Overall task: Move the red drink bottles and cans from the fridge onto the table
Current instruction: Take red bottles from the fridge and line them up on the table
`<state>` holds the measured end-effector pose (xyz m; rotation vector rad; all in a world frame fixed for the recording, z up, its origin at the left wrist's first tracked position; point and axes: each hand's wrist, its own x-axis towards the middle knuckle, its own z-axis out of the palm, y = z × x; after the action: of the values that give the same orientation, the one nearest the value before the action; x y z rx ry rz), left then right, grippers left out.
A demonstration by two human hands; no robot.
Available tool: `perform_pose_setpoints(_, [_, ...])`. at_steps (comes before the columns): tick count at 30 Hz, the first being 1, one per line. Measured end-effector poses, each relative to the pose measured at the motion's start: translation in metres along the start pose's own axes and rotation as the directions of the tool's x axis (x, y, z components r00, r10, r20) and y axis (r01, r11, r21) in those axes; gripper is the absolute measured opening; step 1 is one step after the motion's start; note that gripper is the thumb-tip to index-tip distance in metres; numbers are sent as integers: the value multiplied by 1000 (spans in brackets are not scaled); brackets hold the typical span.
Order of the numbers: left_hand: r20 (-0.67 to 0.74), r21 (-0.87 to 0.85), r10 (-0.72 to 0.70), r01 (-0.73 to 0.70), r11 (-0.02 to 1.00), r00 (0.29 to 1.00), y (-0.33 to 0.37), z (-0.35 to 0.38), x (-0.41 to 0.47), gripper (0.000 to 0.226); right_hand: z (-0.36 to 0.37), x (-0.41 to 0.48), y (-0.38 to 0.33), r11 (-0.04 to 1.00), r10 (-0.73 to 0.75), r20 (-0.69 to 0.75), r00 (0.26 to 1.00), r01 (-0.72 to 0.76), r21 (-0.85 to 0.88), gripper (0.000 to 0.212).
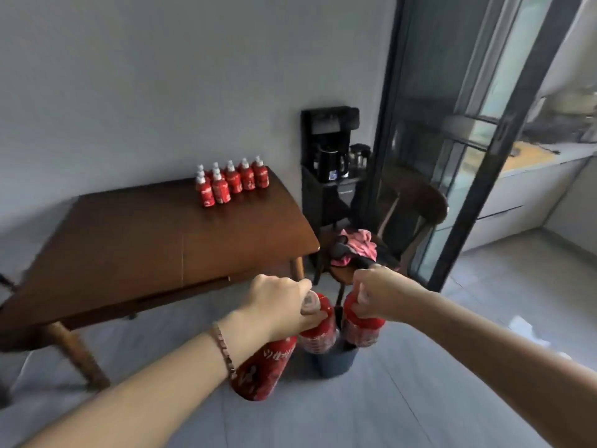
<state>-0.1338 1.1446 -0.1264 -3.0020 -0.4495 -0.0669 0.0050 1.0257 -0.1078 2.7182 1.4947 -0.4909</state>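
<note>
Carrying stage: the load is in transit, short of the table; none of the held bottles has been set down yet.
Done so far: a cluster of red bottles stands upright at the table's far corner, by the wall. It looks like about eight, but blur makes the count unsure.
Left to do: as judged from this view, the held bottles need placing on the table. The fridge is out of view, so what remains inside cannot be told. No cans are visible.
Left hand: just off the table's near edge and above the floor, back of the hand up, forearm reaching forward. The fingers are curled tight round the necks of two bottles.
Left-hand load: the lower bottle hangs under the wrist and slants back toward the person. The second bottle hangs from the fingers, with its cap end showing beside the thumb.
Bracelet: worn on the left wrist.
Right hand: off the table's near right corner, closed in a fist.
Right-hand load: the right-hand bottle is held by its neck and hangs straight down. Whether another bottle sits behind it cannot be told.
Grey bin: on the floor off the table's near right corner, below the hanging bottles in this view.
Chair: past the table's right end, with a pink cloth on its seat.
</note>
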Motion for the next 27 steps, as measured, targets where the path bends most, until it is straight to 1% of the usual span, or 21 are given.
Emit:
perform_pose_setpoints(3, [19,-23,-132,132,991,991,-69,15,11,42,-2,76,-34,994,-105,-1,995,105,-11,33])
perform_pose_setpoints(7, [54,-7,-247,248,969,968,-152,30,47,43,-11,176,-69,978,-209,19,978,208,27,37])
perform_pose_setpoints(12, [23,-35,-393,393,919,919,-257,43,104,44,-40,315,-117,961,-276,44,960,274,40,36])
perform_pose_setpoints(14, [8,-54,-431,431,901,902,-290,45,118,44,-49,356,-132,959,-281,53,958,278,58,34])
perform_pose_setpoints(21, [15,-75,-493,493,867,870,-416,81,168,45,-51,504,-187,970,-200,56,978,190,154,35])
perform_pose_setpoints(24, [19,-68,-459,460,886,888,-468,107,193,45,-37,561,-201,966,-147,55,988,131,222,32])
perform_pose_setpoints(27, [40,-110,-412,414,903,910,-519,127,221,44,-25,613,-213,946,-17,74,997,-8,325,35])
